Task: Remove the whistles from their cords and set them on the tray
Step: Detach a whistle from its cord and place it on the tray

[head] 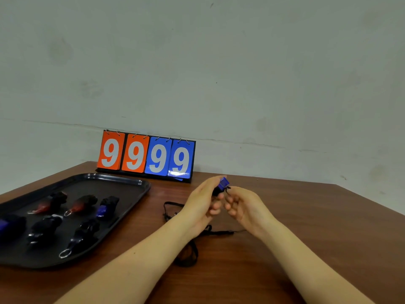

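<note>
**Blue whistle held above the table, cord trailing**

Brown wooden table (pixel 306 227) against a pale wall. Black tray (pixel 131 183) at the left edge, holding several whistles: two red-and-black ones (pixel 49 205) toward its far side, a blue-and-black one (pixel 107 207) beside them, darker ones (pixel 45 229) nearer, some with metal rings. Flip scoreboard (pixel 146 155) at the far edge, reading 9 9 9 9 on two orange and two blue cards. Left hand (pixel 200 202) raised above mid-table, fingers curled round a blue whistle (pixel 221 186). Right hand (pixel 243 205) just beside, fingers curled, tips pinching at the whistle's cord end. Black cord (pixel 186 249) lying looped on the table beneath both wrists.
</note>
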{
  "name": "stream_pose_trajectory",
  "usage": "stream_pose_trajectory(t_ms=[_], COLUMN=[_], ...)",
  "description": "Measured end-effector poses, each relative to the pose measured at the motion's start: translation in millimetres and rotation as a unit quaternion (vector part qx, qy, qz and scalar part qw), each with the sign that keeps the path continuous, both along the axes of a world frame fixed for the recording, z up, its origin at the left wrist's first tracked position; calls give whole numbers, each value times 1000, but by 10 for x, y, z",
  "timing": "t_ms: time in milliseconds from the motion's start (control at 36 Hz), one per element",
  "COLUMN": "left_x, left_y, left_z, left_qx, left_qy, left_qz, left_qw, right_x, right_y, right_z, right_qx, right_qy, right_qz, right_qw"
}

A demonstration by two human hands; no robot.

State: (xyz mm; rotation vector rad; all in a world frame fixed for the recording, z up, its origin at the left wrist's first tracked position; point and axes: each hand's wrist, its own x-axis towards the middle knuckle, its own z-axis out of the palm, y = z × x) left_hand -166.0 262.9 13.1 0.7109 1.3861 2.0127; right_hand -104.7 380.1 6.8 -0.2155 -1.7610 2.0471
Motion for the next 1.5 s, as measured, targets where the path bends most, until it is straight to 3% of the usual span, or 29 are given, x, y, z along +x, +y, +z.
stream_pose_trajectory(t_ms=[83,194,333,472,611,722,806,917,1028,1111,1250,1361,1500], left_x=[2,-7,-5,-4,-4,-77,-135,-174,-203,-202,-150,-160,-167], left_y=[17,1,-14,41,68,49,39,11,0,12,32,30,55], left_z=[-16,-27,-31,-54,-57,-52,-66,-103,-98,-111,-107,-83,-101], left_qx=[20,78,95,81,99,120,101,48,-36,-71,-69,-104,-150], left_qy=[-66,-133,-145,-151,-177,-216,-221,-166,-35,5,-3,68,110], left_qz=[-30,-70,-59,-37,-18,2,7,25,52,42,36,63,69], left_qw=[997,986,983,985,979,969,970,985,997,997,997,990,980], right_x=[1,-14,-20,-17,-16,-68,-87,-50,0,32,51,73,85], right_y=[-19,-5,-58,-81,-113,-154,-157,-160,-123,-54,-14,-43,-34], right_z=[-30,-24,-29,-53,-47,-65,-84,-124,-140,-135,-85,-75,-59], right_qx=[40,9,-66,-146,-144,-50,131,363,472,512,511,502,458], right_qy=[-11,39,112,124,117,73,19,17,23,43,77,109,101], right_qz=[-9,-4,36,51,82,69,-15,-91,-155,-194,-219,-216,-197], right_qw=[999,999,991,980,979,994,991,927,867,836,827,830,861])
